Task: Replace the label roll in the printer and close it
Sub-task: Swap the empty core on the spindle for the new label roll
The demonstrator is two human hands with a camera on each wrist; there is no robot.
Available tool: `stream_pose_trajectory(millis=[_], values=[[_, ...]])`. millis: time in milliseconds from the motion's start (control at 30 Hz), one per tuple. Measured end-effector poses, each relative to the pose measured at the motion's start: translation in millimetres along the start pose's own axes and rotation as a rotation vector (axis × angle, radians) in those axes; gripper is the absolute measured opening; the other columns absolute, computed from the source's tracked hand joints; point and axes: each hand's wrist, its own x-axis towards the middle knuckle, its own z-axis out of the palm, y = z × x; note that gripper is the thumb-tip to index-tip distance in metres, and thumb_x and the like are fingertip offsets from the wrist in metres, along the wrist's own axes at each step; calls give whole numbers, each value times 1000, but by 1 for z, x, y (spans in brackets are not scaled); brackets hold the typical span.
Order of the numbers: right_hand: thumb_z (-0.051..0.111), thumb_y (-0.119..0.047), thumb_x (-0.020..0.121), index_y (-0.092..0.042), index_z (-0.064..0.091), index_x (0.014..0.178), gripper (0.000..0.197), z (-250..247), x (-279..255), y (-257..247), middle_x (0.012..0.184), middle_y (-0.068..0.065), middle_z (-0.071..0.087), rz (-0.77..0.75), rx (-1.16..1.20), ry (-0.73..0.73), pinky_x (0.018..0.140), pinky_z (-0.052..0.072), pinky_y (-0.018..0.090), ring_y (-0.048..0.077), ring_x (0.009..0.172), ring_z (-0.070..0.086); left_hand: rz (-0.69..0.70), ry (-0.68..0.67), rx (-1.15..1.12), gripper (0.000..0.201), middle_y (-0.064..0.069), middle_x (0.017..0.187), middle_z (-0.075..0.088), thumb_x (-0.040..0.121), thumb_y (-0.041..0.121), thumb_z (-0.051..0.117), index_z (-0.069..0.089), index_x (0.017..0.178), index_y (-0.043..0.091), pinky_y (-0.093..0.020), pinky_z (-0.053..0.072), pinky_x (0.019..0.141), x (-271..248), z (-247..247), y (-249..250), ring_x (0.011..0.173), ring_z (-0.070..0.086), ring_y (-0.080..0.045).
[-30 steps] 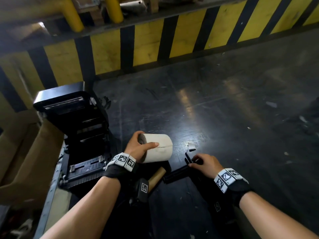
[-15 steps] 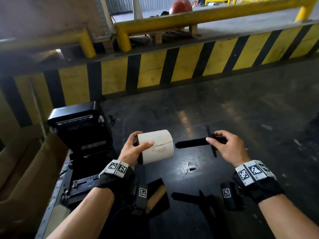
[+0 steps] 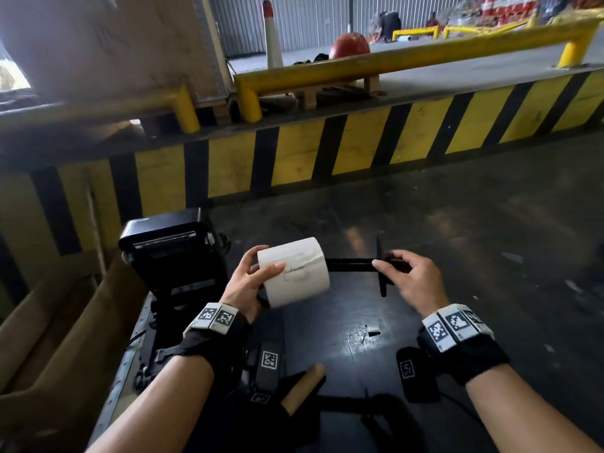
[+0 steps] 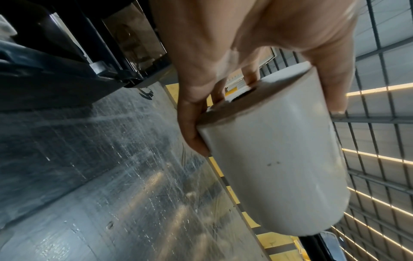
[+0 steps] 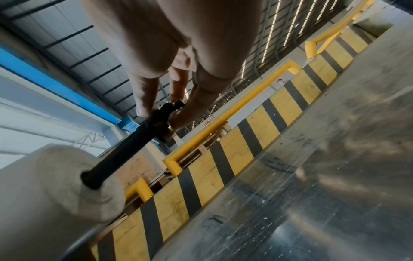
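My left hand [image 3: 253, 277] grips a white label roll [image 3: 294, 271] [image 4: 272, 167] [image 5: 51, 192] in the air above the dark table, thumb on its front and fingers at its left end. My right hand [image 3: 407, 274] [image 5: 170, 107] pinches a black spindle [image 3: 354, 265] [image 5: 125, 150] with a flat cross flange. The spindle's left tip sits in the roll's core at its right end. The black label printer [image 3: 170, 253] stands at the left with its lid raised, close behind my left hand.
A bare cardboard core [image 3: 302, 389] lies on the table [image 3: 457, 256] near my left forearm. Brown cardboard boxes [image 3: 49, 338] sit left of the printer. A yellow and black striped wall [image 3: 327, 155] borders the far side of the table.
My right hand lifted the spindle off the table and brought it left until its tip entered the roll's core. My left hand raised the roll. The camera tilted up.
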Motion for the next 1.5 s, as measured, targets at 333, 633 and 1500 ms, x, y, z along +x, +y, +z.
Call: stream_pose_trajectory(millis=[333,633,1500], values=[[71,-23,78,-14,71,92,17,15,-8,-27,85,1,71,-34,163,-229,70,47,7,-8,71,63,-20,-95,-3,72,-2,96,68,49,23,80,55,116,22,-41,53,72,-10,6,3,82,65,-24],[57,-13,89,-12,60,105,17,40,-22,-34,95,11,64,114,470,-380,76,51,39,21,90,59,-52,-134,-6,70,-6,102,64,49,22,79,55,115,23,-44,52,76,-16,11,2,86,63,-25],[63,-35,82,-34,68,91,11,74,-75,-27,102,3,68,556,600,-506,84,55,53,23,92,65,-195,29,213,76,7,118,59,64,35,75,41,132,31,-40,46,84,-65,-23,-54,107,56,-10]])
